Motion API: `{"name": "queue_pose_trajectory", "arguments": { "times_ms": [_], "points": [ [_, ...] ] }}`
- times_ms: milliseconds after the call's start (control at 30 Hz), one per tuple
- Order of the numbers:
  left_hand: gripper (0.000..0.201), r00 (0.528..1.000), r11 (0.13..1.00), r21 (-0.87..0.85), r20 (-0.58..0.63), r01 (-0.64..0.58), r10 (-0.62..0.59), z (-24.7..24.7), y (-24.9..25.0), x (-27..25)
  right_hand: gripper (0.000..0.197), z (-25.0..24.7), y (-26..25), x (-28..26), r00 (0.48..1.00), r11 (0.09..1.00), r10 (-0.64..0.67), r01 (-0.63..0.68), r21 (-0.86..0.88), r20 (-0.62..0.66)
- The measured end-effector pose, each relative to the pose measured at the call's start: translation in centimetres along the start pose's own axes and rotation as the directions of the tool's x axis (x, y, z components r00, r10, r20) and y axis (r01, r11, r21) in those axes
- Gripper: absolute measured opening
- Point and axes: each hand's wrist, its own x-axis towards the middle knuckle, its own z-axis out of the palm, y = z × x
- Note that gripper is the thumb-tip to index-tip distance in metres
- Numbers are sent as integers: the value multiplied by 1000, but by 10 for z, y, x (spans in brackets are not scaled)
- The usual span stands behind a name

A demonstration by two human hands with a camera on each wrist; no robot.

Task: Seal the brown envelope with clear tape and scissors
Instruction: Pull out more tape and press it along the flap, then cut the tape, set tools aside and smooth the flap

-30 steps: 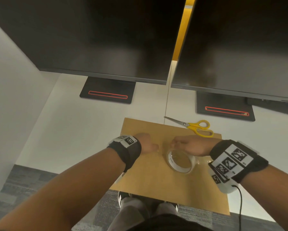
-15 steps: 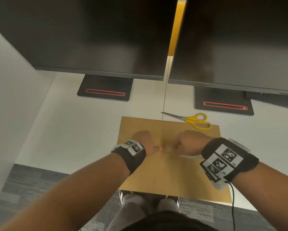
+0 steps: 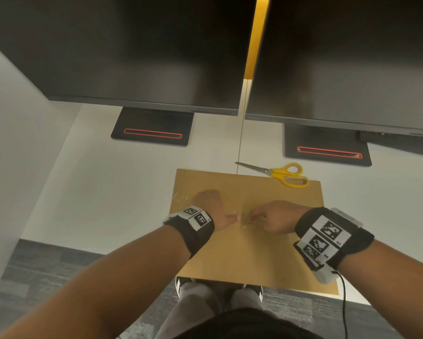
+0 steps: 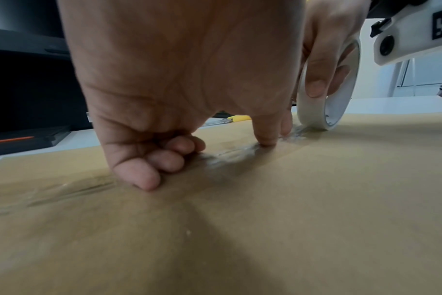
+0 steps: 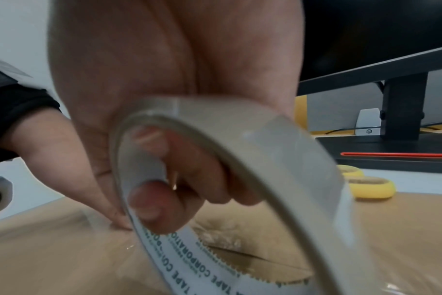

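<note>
The brown envelope lies flat at the desk's front edge, partly overhanging it. A clear tape strip runs across it. My left hand rests on that strip with its fingers curled under and one straight digit pressing the tape down. My right hand grips the tape roll, fingers through its core, and the roll stands on edge on the envelope just right of the left hand. The head view hides the roll under the right hand. Yellow-handled scissors lie closed at the envelope's far right corner.
Two dark monitors hang over the back of the white desk, each on a black base with a red line. A white partition is at the left. My shoes and grey carpet show below the desk edge.
My right hand moved left with the roll, which was tilted in plain sight and now stands on edge under the hand. Both hands now meet over the strip.
</note>
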Motion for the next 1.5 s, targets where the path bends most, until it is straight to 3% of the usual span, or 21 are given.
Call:
{"name": "queue_pose_trajectory", "arguments": {
  "times_ms": [267,400,533,667,767,867,967,1067,1200,1333,1400,1500],
  "points": [
    [99,999,999,-11,13,31,-30,-4,3,-1,40,-4,-7,10,992,992,61,-47,-115,114],
    [103,999,999,-41,9,34,-33,-4,5,-2,48,-3,-5,14,990,990,83,-70,-120,110],
    [100,999,998,-47,8,37,-37,-7,6,-2,38,-3,1,10,996,998,49,-51,24,74],
    [103,999,999,-40,35,23,-21,-11,6,-3,22,-1,14,5,991,958,42,-4,288,-127],
    [89,1000,998,-58,25,12,-11,-14,4,-8,18,2,23,5,987,905,57,11,426,-147],
    [54,998,990,-128,-2,-62,63,-16,2,-18,19,3,27,4,987,891,56,20,453,-154],
    [32,973,932,-280,-47,-230,226,-17,7,-33,25,2,26,3,981,893,32,58,446,-192],
    [46,937,857,-386,-66,-342,344,-17,27,-44,27,1,28,8,972,936,-14,95,340,-233],
    [54,934,798,-496,-83,-341,348,-15,49,-39,22,-2,34,15,966,958,-44,113,264,-255],
    [54,933,660,-681,-96,-316,348,-13,52,-30,22,-7,42,16,953,901,-52,173,397,-297],
    [55,930,618,-725,-83,-304,359,-17,52,-26,22,-9,49,15,922,890,-30,201,410,-387],
    [47,912,641,-715,11,-279,410,-23,51,-19,13,-14,68,14,777,913,98,179,366,-622]
  ]
}}
